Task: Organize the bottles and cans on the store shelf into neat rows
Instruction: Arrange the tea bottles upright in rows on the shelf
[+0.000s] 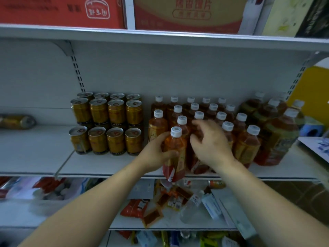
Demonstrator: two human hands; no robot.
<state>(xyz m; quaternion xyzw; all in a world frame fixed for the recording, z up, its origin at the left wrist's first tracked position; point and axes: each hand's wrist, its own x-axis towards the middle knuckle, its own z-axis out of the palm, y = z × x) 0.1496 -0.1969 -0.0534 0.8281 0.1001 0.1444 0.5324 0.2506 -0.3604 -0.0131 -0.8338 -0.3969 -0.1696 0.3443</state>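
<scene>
Two red cartons [58,11] are sitting on the top shelf, each printed with Chinese characters, white on the left one and gold on the other, all too blurred for me to read. The tea bottles' labels are showing as orange-yellow over red, and I am not making out any lettering on them or on the gold cans [106,122].

My left hand [156,154] is gripping one small tea bottle [175,150], fingers and thumb curling round its middle from the left. The bottle is standing close to upright, white cap on top and long axis near vertical, its top leaning slightly to the right. It is hanging at the front lip of the white middle shelf [106,166], with its red base dipping below that edge, just ahead of the front row of matching tea bottles [210,118].

My right hand [211,141] is reaching in just beside it, fingers half curled and spread over the shoulder of the next bottle; I cannot tell whether it is holding that bottle or only touching it.

The cans are standing left of the bottles in rows of four, the back rows stacked two high. Bigger tea bottles [277,132] are standing to the right. One can [17,121] is lying on its side far left.
</scene>
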